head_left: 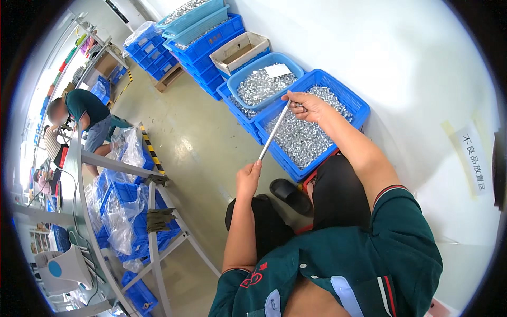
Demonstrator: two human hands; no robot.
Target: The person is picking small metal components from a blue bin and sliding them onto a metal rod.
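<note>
- Left hand (pixel 248 178), centre of the frame: fingers curled tightly round the lower end of one silvery rod (pixel 274 130), which slants upward.
- Right hand (pixel 308 107), upper centre: thumb and fingers pinch the rod's top end.
- Beneath that hand, one blue crate (pixel 354 100) of small metal parts (pixel 301 140), too many to count; alongside, one light-blue basin (pixel 281 95).

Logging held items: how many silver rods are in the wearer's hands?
1: the silver rod, slanting between the left hand and the right hand; fingers hide its ends.
</note>
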